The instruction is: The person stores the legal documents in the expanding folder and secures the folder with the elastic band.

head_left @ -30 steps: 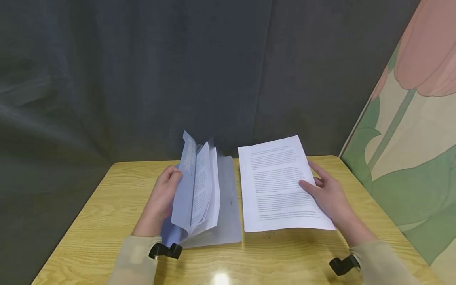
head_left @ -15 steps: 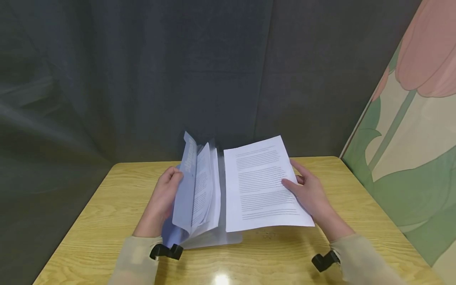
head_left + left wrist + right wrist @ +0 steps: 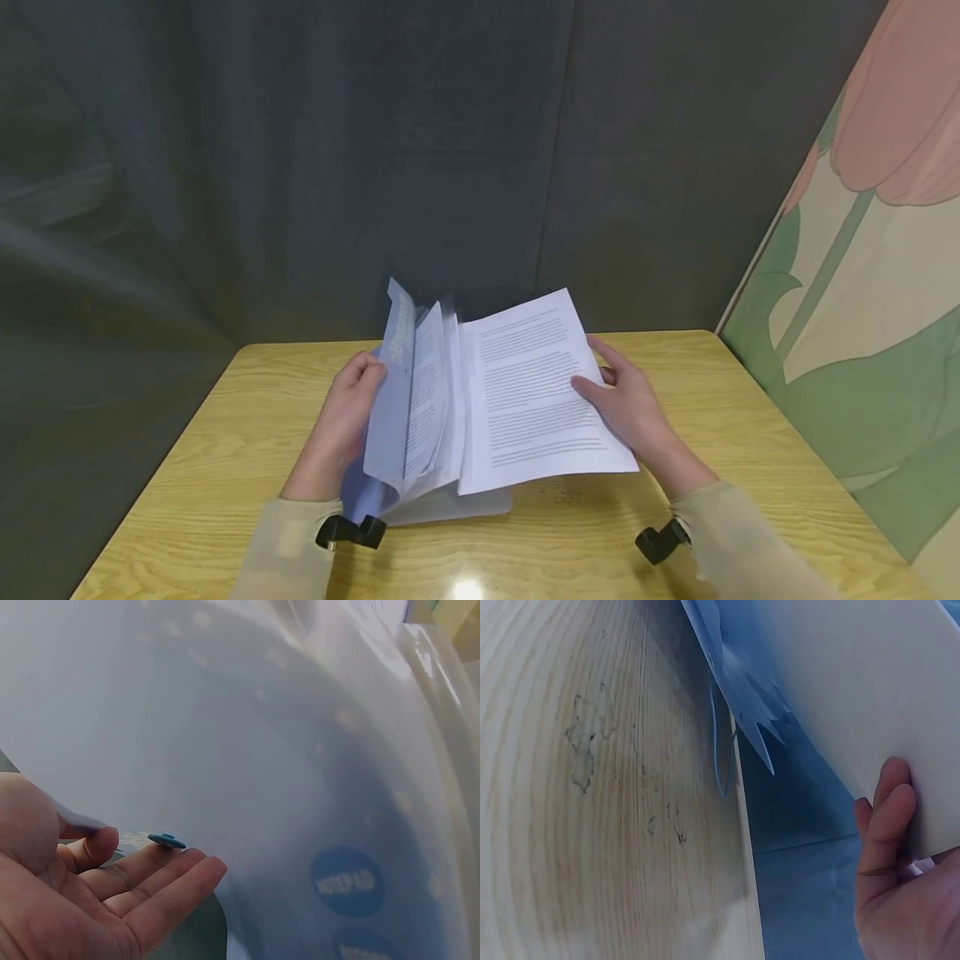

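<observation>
A translucent blue plastic document folder (image 3: 389, 400) stands partly open on the table, with printed pages (image 3: 425, 400) inside. My left hand (image 3: 351, 398) pinches the edge of its raised cover. Seen from the left wrist, the thumb and fingers hold that cover beside a small blue snap button (image 3: 166, 841), and a round "NOTEPAD" label (image 3: 347, 882) shows on the plastic. My right hand (image 3: 632, 407) grips a printed sheet (image 3: 540, 392) by its right edge, thumb on the printed face, fingers behind. The sheet's left edge lies right at the folder's opening and overlaps its back cover (image 3: 457, 507).
The wooden table (image 3: 195, 483) spreads under both arms, with dark smudges (image 3: 581, 742) on its surface. A dark curtain (image 3: 390, 150) hangs behind its far edge. At the right stands a panel painted with flowers (image 3: 870, 317). Both wrists wear black camera mounts (image 3: 660, 540).
My right hand has moved left with the printed sheet, from apart from the folder to its opening, covering most of the back cover. The left hand and raised cover have hardly moved.
</observation>
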